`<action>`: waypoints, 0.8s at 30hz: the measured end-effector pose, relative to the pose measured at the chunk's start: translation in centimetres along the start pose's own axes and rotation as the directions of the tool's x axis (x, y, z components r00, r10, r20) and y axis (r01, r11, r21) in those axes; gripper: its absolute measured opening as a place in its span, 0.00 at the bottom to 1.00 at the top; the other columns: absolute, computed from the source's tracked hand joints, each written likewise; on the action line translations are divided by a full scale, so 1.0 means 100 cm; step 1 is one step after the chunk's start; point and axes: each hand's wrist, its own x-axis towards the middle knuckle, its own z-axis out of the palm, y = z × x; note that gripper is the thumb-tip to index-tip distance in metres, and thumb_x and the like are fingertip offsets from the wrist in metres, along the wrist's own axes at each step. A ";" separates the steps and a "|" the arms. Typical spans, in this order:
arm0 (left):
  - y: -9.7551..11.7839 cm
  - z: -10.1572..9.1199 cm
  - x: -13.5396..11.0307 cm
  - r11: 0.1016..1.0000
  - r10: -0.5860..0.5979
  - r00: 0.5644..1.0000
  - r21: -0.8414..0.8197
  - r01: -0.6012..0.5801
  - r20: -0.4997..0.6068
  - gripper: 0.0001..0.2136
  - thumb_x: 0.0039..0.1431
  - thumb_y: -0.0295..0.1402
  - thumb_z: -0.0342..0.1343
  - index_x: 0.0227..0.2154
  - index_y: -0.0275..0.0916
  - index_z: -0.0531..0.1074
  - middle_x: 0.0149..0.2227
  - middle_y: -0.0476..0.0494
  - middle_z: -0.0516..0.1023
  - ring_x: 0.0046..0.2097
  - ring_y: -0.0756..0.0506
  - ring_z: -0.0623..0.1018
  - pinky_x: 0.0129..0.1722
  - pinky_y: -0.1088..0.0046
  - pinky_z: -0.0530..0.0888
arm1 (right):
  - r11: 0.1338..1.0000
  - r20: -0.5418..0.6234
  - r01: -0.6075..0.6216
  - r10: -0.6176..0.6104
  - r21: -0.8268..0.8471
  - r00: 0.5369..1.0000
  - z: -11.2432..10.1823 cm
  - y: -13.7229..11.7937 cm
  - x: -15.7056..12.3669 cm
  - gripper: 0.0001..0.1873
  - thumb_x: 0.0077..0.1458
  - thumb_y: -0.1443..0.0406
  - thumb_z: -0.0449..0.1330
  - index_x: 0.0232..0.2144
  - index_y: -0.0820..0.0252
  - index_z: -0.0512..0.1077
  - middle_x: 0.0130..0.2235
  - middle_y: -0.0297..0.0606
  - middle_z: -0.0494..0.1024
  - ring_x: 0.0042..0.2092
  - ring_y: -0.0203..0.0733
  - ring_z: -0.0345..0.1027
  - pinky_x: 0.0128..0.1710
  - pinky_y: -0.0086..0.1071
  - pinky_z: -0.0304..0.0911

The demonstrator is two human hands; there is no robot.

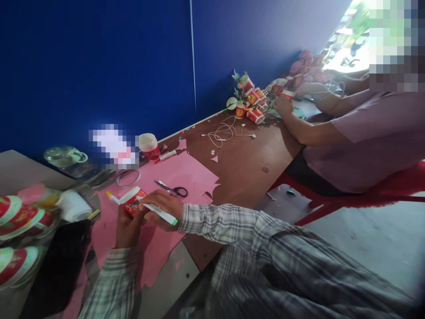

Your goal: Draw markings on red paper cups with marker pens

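Observation:
My left hand (128,228) is wrapped round a red and white paper cup (132,199), holding it on its side above a pink paper sheet (186,173). My right hand (162,204) grips a white glue stick (159,212) with a yellow tip and green end, laid across the cup. Black-handled scissors (172,189) lie on the pink sheet just beyond my hands.
Another person (348,133) sits at the right, hands among a pile of red paper cups (250,104). A white earphone cable (224,132) lies on the brown table. Stacked red cups (20,235), a tape roll (128,177), an upright cup (148,145) and a glass jar (64,157) stand at the left.

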 end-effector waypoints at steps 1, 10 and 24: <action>-0.001 0.000 0.000 1.000 0.002 1.000 -0.004 -0.002 -0.005 0.25 0.37 0.48 0.53 0.37 0.37 0.62 0.32 0.46 0.67 0.30 0.51 0.67 0.29 0.72 0.65 | 1.000 0.009 -0.010 0.010 0.012 1.000 0.000 0.001 -0.001 0.21 0.59 0.58 0.43 0.38 0.63 0.72 0.41 0.40 0.77 0.44 0.37 0.73 0.45 0.29 0.73; 0.006 0.001 -0.002 1.000 -0.009 1.000 -0.027 0.009 0.011 0.20 0.37 0.46 0.53 0.34 0.43 0.62 0.29 0.45 0.67 0.28 0.49 0.67 0.24 0.68 0.66 | 0.999 0.133 -0.043 0.039 0.026 0.990 0.002 0.004 -0.005 0.17 0.56 0.65 0.52 0.48 0.66 0.62 0.45 0.44 0.74 0.49 0.37 0.67 0.52 0.32 0.70; -0.003 0.002 0.001 0.999 0.012 1.000 -0.033 -0.012 0.013 0.24 0.37 0.48 0.53 0.36 0.38 0.60 0.31 0.47 0.66 0.29 0.51 0.67 0.28 0.72 0.65 | 0.999 0.116 -0.009 0.005 0.040 0.993 0.003 0.006 -0.006 0.18 0.56 0.65 0.51 0.48 0.67 0.62 0.44 0.44 0.73 0.48 0.39 0.68 0.49 0.33 0.71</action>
